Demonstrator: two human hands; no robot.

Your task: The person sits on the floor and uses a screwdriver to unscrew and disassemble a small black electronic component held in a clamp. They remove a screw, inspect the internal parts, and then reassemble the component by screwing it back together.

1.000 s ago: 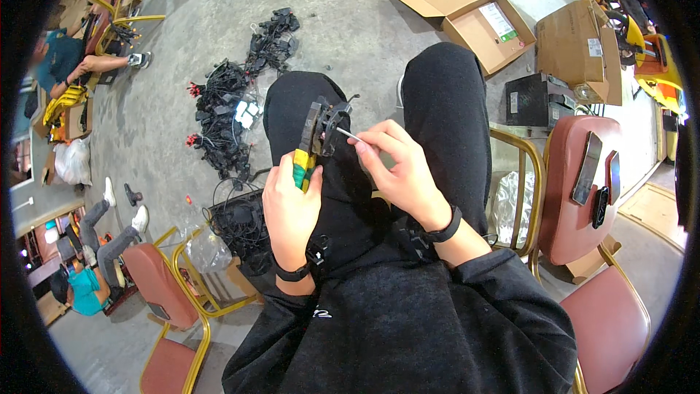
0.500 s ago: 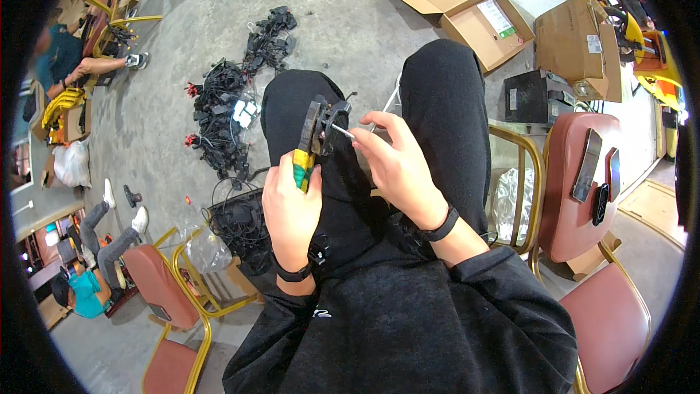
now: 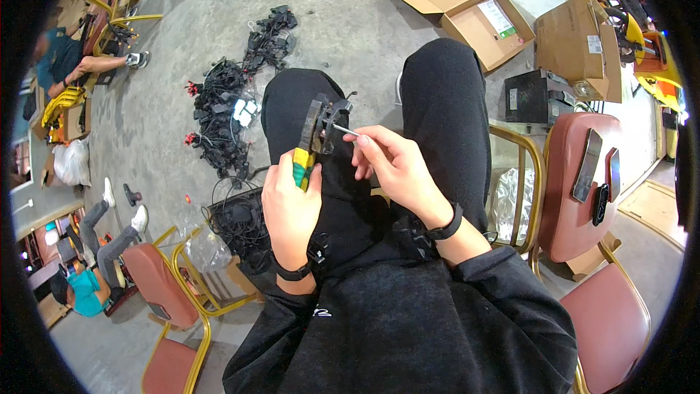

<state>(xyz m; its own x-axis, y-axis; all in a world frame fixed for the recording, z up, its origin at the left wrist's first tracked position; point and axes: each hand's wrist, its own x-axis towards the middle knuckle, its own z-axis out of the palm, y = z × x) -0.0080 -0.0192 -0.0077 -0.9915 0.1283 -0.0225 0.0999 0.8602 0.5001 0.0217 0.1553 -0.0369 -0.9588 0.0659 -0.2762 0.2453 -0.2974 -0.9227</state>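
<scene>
My left hand is wrapped round a tool with a yellow and green handle and a long dark head, most likely pliers. Against that head sits a small black plastic part with prongs, above my left thigh. Whether the jaws clamp it cannot be made out. From the black part a thin grey rod or cable sticks out to the right. Its outer end is pinched between the fingertips of my right hand, whose other fingers curl below.
Piles of black cabled parts lie on the floor at the left, by a box of black cables. An open cardboard box lies ahead. A chair at the right bears phones. Other people sit at the far left.
My right hand has turned and shifted slightly right and down, its fingers now more curled. A white strand that ran up from its fingers between my knees no longer shows. My left hand stays put.
</scene>
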